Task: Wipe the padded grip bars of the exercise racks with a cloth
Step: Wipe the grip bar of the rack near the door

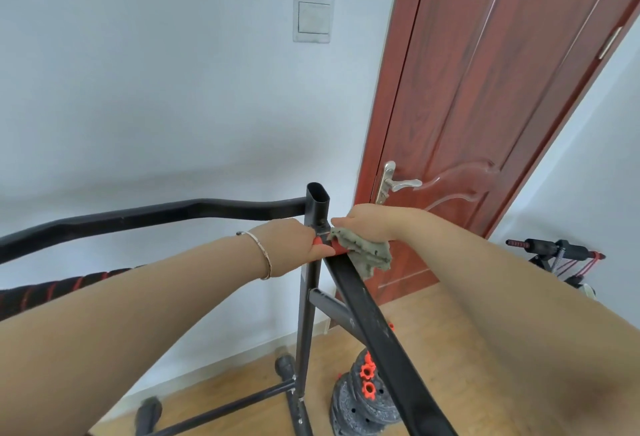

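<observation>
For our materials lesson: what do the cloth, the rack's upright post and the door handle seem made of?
Cloth: limp fuzzy grey fabric, perhaps terry. Upright post: hollow open-topped tube, matte black, likely painted steel. Door handle: silvery sheen, apparently metal.

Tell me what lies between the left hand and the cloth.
Head view: a short stretch of red grip, between the left hand and the cloth that the right hand holds.

bright, soft, even light fills the room. a faint broad shadow bands the white wall [145, 165]. wide-angle distortion bends the door [485, 106] edges; bottom corners look slightly soft.
</observation>
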